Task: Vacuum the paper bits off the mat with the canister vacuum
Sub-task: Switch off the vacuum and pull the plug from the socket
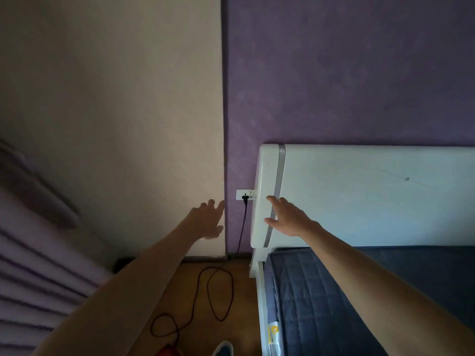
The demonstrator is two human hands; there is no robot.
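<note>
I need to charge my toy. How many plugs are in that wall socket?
1: a black plug in the white wall socket beside the headboard, which hides the socket's right end; more may be hidden.

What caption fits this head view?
Open left hand and right hand reach toward the wall socket beside the white headboard.

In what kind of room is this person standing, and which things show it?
Most likely a bedroom: a white headboard stands against the purple wall, with a quilted blue mattress below it.
</note>
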